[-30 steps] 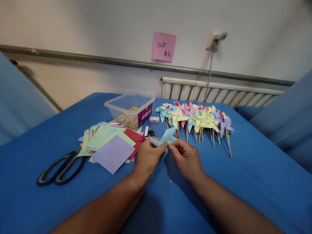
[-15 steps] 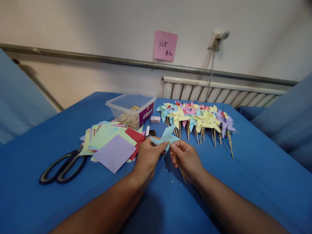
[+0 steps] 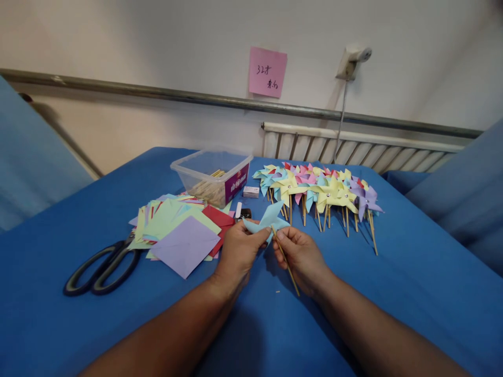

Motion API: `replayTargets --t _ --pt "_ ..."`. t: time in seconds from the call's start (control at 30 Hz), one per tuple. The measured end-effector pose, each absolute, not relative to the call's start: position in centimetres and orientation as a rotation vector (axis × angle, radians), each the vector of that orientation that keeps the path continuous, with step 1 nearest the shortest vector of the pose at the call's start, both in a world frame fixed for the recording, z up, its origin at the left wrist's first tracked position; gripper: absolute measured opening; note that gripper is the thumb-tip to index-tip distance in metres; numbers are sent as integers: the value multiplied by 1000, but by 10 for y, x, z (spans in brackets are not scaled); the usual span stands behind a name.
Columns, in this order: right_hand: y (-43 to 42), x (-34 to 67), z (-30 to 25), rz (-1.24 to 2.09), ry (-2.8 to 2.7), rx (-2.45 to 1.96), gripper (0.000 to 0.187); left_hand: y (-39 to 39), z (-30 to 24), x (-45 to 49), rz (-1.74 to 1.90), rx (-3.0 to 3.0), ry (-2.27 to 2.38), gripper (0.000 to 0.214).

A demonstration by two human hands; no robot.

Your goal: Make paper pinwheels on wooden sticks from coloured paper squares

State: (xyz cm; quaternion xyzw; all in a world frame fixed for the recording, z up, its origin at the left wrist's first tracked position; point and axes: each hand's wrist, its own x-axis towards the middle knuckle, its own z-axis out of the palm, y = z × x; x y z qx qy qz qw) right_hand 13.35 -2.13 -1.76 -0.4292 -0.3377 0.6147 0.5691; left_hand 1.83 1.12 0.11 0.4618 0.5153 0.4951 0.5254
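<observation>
Between both hands is a light blue paper pinwheel (image 3: 271, 213), its blades folded and standing up. My left hand (image 3: 239, 248) is closed on the paper from the left, thumb near the centre. A thin wooden stick (image 3: 290, 269) slants down from the pinwheel's middle toward me. My right hand (image 3: 301, 256) pinches this stick close to its upper end, between thumb and fingers. Whether the stick is fastened to the paper I cannot tell. Just beyond my left hand lies a small black object (image 3: 245, 213) beside a white piece.
Left are a pile of coloured paper squares (image 3: 184, 246) and black-handled scissors (image 3: 102, 267). Behind stand a clear plastic box (image 3: 184, 173) of wooden sticks and a small white box (image 3: 250, 192). Several finished pinwheels (image 3: 328, 195) lie at the back right of the blue-covered table (image 3: 412, 283).
The stick's lower end has shifted very slightly left. Both hands keep their grip in almost the same place; the view has moved a little.
</observation>
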Motion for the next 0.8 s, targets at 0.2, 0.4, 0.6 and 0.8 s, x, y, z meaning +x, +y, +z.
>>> replayTargets --t 0.2,0.4,0.6,0.8 --pt "-25 133 -7 1497 -720 -971 29 11 1 19 1178 1086 1243 27" --pt "-26 134 -2 1543 -641 -931 26 12 -1 18 1174 1094 1254 26" --pt "-25 133 -6 1543 -674 -933 26 13 -3 17 1174 1118 1253 27" --pt "-24 132 -9 1553 -692 -937 30 13 -2 17 1182 1123 1259 28"
